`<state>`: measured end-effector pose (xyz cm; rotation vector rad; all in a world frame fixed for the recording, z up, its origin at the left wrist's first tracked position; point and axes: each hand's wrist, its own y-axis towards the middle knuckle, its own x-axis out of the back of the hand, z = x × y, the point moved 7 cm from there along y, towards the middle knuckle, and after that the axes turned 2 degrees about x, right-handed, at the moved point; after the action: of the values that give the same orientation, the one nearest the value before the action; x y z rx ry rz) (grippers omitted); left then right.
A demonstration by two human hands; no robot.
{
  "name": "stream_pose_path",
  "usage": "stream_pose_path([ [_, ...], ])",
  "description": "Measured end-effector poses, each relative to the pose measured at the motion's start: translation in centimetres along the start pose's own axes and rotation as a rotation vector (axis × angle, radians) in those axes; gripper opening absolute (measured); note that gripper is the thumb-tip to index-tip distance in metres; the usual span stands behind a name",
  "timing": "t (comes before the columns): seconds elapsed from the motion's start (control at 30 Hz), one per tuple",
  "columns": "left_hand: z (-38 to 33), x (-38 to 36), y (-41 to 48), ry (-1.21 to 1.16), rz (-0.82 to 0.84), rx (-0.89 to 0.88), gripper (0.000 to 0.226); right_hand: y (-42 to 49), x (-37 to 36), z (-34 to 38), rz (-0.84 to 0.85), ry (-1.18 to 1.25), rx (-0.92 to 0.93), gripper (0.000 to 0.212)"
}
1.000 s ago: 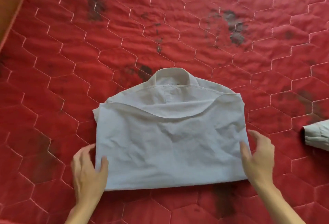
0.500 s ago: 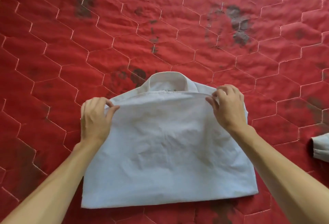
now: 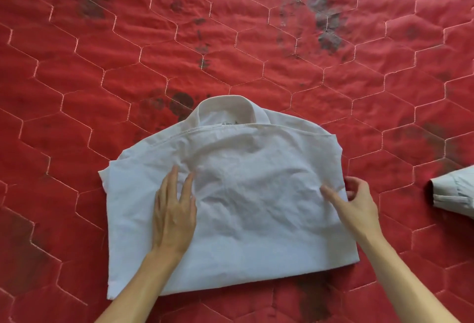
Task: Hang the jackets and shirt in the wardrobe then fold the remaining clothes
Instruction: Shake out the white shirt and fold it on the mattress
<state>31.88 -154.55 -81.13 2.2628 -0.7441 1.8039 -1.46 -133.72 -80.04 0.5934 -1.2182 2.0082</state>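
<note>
Left hand (image 3: 174,215) lower now, flat on shirt (image 3: 243,233); right hand (image 3: 356,203) at edge

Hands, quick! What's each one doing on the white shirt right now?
Left hand: open, fingers flat, pressing the white shirt.
Right hand: thumb on the shirt's right edge, fingers curled; cannot tell if it grips.
</note>
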Motion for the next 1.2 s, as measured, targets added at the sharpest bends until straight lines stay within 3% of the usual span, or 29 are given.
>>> stream_pose_path([
  [0.1,-0.9,-0.2,-1.5,-0.069,0.024,0.033,0.055,-1.2,-0.1,0.4,0.139,0.107,0.026,0.027],
  [0.17,-2.0,-0.1,-2.3,-0.212,0.08,0.073,0.053,-2.0,0.1,1.9,0.134,0.145,0.084,0.013],
  [0.27,-4.0,0.1,-3.2,-0.371,0.172,0.083,0.049,-3.1,0.0,3.6,0.15,0.133,0.095,0.009],
  [0.33,-4.9,0.6,-3.4,-0.444,0.193,0.077,0.045,-3.8,-0.9,4.1,0.258,0.177,0.028,0.006],
  [0.4,-5.6,1.4,-3.5,-0.562,0.216,0.112,0.039,-5.3,-1.7,5.3,0.359,0.214,0.004,0.017],
  [0.53,-6.4,3.3,-4.2,-1.071,0.357,0.436,0.017,-9.6,-2.9,11.2,0.396,0.111,0.25,0.026],
  [0.7,-6.3,8.0,-5.1,-1.565,0.387,0.573,0.041,-17.3,-7.4,18.7,0.349,-0.096,0.506,0.013],
  [0.83,-1.6,9.7,-6.1,-1.591,0.3,0.64,0.051,-22.4,-14.3,21.2,0.433,-0.048,0.582,0.03],
  [1.0,7.2,8.5,-7.9,-1.554,0.135,0.845,0.06,-26.4,-21.2,20.8,0.755,-0.071,0.626,0.078],
  [1.07,9.8,7.2,-8.4,-1.519,0.166,0.888,0.07,-26.6,-22.2,19.4,0.836,-0.158,0.633,0.087],
  [1.2,11.0,4.7,-10.3,-1.307,0.338,0.909,0.083,-25.6,-22.0,15.9,0.819,-0.297,0.566,0.082],
])
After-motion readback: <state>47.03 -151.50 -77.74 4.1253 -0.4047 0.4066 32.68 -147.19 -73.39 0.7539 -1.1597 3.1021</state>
